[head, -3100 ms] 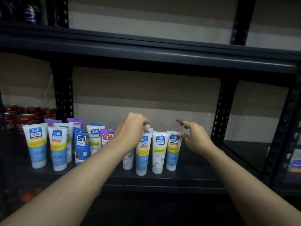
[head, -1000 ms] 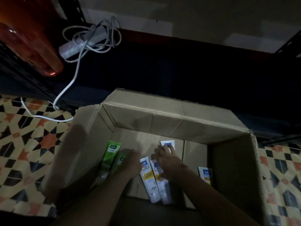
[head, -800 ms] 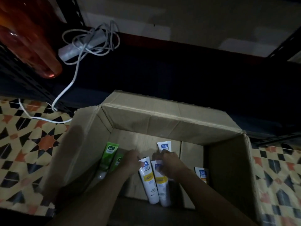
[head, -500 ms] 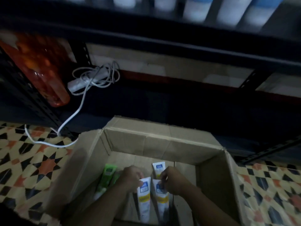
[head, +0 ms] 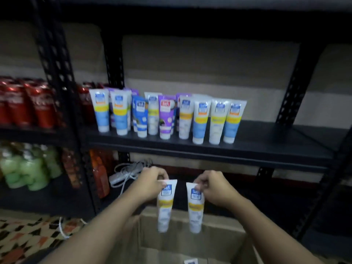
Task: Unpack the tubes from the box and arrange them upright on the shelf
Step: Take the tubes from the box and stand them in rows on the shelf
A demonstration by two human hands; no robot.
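My left hand (head: 150, 184) pinches the crimped top of a white tube (head: 165, 206) with a yellow band; the tube hangs cap down. My right hand (head: 214, 187) pinches a matching tube (head: 195, 208) the same way. Both tubes hang above the open cardboard box (head: 192, 242), below the front edge of the black shelf (head: 266, 141). Several tubes (head: 167, 117) stand upright on that shelf, cap down, in blue, purple and yellow labels. Another tube (head: 191, 261) lies in the bottom of the box.
Red cans (head: 24, 105) fill the shelf to the left, with green bottles (head: 26, 168) below them and an orange bottle (head: 100, 174) beside a white power strip (head: 125, 173). Black uprights (head: 57, 73) frame the bays. Patterned floor tiles (head: 22, 235) lie at the lower left.
Both hands have lifted out of the box, each with one tube picked up from its bottom. My view has tilted up from the box to the shelf of tubes.
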